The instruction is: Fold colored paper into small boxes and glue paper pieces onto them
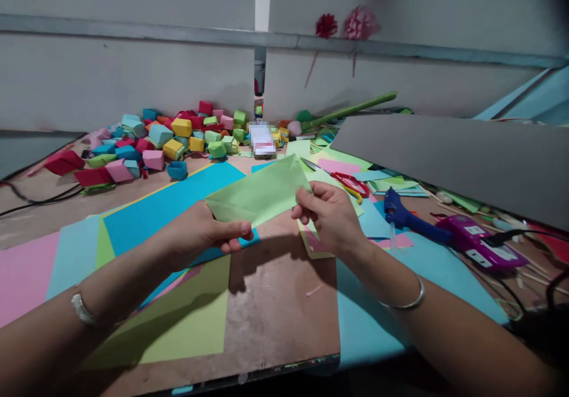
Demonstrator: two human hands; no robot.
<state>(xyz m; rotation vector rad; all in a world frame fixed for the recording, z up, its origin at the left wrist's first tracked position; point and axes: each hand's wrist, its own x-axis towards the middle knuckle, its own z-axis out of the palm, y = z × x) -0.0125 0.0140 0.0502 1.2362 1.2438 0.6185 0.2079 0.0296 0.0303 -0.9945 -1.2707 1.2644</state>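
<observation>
My left hand gripping one end of a green sheet, thumb over it, my right hand pinching the other, the sheet spanning between my grips above the table, scissors just beyond my right hand, glue gun farther right

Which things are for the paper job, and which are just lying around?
For the job:
left hand and right hand, both holding the light green paper
maybe the scissors and blue glue gun, though neither is being touched

Lying about right now, it seems:
heap of small coloured shapes
green stick
red flower and pink flower by the wall
</observation>
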